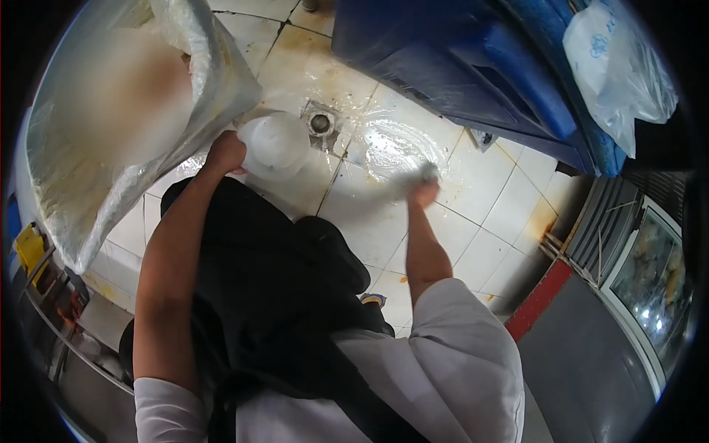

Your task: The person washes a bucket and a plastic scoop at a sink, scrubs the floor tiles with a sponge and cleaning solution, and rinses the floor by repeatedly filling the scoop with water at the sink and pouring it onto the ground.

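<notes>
My left hand is closed on the edge of a white plastic container, round and whitish, held low over the tiles. Its inside is hard to make out. On the wet tiled floor, my right hand is closed on a small grey scouring pad, blurred by motion. Streaks of white suds spread across the tiles just beyond that hand. Between the two hands, a little farther off, lies a square floor drain with a round dark hole.
A large blue plastic bin stands at the upper right, with a clear plastic bag hanging on it. On the left is a plastic-lined container, its contents blurred. A glass-fronted grey cabinet stands at the right.
</notes>
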`<state>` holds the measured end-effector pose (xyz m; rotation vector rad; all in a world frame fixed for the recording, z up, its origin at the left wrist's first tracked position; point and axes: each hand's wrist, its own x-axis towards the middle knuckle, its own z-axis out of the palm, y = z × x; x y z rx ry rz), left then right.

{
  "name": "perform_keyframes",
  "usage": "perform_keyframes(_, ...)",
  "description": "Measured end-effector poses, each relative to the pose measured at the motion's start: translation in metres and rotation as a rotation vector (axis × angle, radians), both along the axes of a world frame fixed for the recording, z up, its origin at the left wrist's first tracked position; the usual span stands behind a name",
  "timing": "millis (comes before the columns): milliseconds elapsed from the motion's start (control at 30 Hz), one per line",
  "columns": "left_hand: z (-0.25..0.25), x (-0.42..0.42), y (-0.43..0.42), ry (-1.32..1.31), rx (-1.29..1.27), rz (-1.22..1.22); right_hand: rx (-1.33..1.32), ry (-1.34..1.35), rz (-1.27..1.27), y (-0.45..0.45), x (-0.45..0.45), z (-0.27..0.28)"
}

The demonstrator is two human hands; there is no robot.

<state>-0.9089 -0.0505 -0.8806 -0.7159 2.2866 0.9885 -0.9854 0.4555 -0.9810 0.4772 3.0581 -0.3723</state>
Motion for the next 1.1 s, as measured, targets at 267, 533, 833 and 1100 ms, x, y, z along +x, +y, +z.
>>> perform_keyframes(267,0.035,-0.006,0.016,-0.093,-0.017,0.199,-0.514,0.008,0.551,-0.217,-0.051,0.084)
perform_keyframes(533,0.002,0.004,-0.004,-0.121,-0.148,-0.475,-0.164,-0.307,1.292,-0.336,-0.004,0.151)
perform_keyframes(833,0.001,0.013,-0.011,0.208,-0.445,-1.08,-0.056,-0.859,1.261,-0.374,-0.008,0.011)
perform_keyframes(1100,0.022,-0.001,-0.003,-0.23,0.129,0.282,-0.798,-0.623,0.957,-0.231,-0.056,0.205)
